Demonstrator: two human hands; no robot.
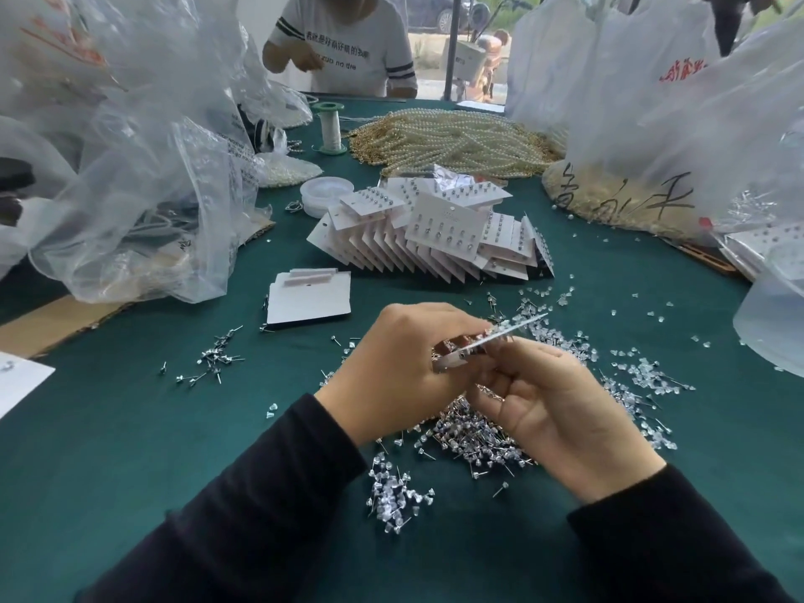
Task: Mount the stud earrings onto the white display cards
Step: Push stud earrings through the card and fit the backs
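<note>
A dark green tablecloth [130, 450] is seen from above, with two black sleeves reaching in from the bottom edge. Nearest, a cluster of clear earring backs [398, 502] is scattered on the cloth, and just beyond it a heap of silver stud earrings [474, 433] lies under the hands.

A white card [491, 341] is held edge-on above that heap. It is gripped by the left hand [400, 367], knuckles up and fingers curled round its near end. The right hand [561, 415] is turned palm up beneath the card with fingers curled, their tips at its underside. Whether anything is pinched there cannot be told.

Further off, a stack of blank cards [311, 298] lies to the left, and behind it filled cards [435, 228] are fanned in a long pile. Beyond are a green spool [329, 128] and a mound of pearl strands [452, 141]. Clear plastic bags [143, 167] are heaped on both sides. At the far edge a seated person [343, 41] in a white T-shirt is seen.
</note>
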